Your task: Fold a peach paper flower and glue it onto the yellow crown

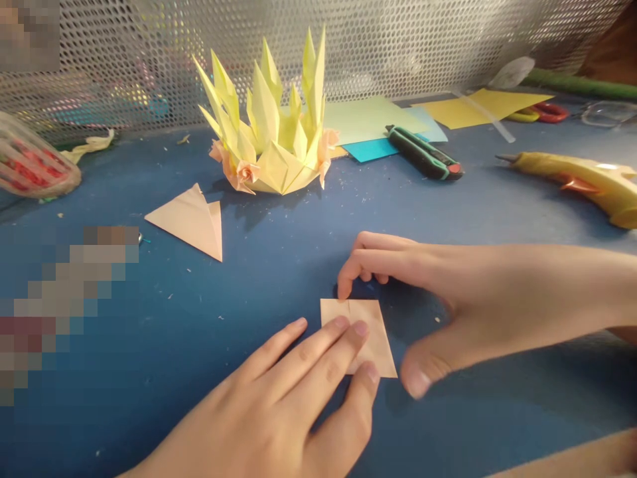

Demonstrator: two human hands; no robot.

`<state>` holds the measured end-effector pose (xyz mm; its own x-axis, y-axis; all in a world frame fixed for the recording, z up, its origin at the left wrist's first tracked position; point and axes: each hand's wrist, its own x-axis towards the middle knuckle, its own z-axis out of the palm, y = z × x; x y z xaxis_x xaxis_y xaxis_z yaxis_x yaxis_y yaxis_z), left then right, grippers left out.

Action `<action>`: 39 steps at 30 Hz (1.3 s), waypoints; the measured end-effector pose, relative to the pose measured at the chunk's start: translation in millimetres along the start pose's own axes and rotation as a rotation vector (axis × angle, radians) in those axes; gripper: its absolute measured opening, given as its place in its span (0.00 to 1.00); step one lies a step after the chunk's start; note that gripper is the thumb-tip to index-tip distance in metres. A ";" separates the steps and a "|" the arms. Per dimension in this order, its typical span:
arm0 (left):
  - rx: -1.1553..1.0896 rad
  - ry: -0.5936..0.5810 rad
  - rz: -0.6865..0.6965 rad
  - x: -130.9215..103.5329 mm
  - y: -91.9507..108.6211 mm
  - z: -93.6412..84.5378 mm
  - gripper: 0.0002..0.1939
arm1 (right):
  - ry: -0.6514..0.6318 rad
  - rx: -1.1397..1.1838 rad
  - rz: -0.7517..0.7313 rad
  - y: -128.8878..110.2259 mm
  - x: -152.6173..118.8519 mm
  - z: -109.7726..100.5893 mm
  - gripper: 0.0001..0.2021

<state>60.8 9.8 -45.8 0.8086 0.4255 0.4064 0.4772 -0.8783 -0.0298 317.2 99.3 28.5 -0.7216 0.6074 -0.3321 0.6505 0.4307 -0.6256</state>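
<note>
A small peach square of folded paper (374,338) lies flat on the blue table in front of me. My left hand (293,392) rests across its left part, fingers stretched out and pressing it down. At the far right side of the square, my right hand (423,292) hovers with fingers bent and thumb spread apart; its index fingertip is at the paper's top edge. Farther back on the left lies a second peach paper (192,219), folded into a rough triangle. Behind it stands a yellow paper crown (281,162) with tall points and peach paper roses (247,174).
A green and black utility knife (425,153) lies beside sheets of green, blue and yellow paper (470,109). To the right is a yellow hot glue gun (572,176), with red-handled scissors (550,113) behind. A clear container with red contents (37,159) stands left. A perforated metal panel (378,60) closes the back.
</note>
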 end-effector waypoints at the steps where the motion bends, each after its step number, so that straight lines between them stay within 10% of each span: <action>1: -0.001 0.005 -0.003 0.2 -0.1 -0.3 0.18 | -0.013 0.023 0.006 0.4 -0.4 -1.1 0.25; 12: -0.028 -0.158 0.093 15.1 -14.1 -27.8 0.22 | 0.061 0.077 -0.073 9.1 9.1 -3.8 0.10; 21: -0.019 0.027 -0.015 0.3 0.6 -2.0 0.21 | 0.132 -0.005 -0.074 0.2 2.8 9.0 0.29; 27: -0.006 -0.133 0.075 5.5 -6.3 -13.6 0.23 | 0.107 -0.071 -0.027 -5.0 -1.7 14.4 0.41; 39: 0.034 -0.152 0.104 12.1 -9.3 -22.9 0.23 | 0.082 0.053 -0.081 5.1 5.0 -1.1 0.24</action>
<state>58.3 18.1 -19.7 0.8957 0.3632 0.2565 0.3975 -0.9126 -0.0959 317.1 105.3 24.5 -0.7484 0.6253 -0.2214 0.5755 0.4462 -0.6854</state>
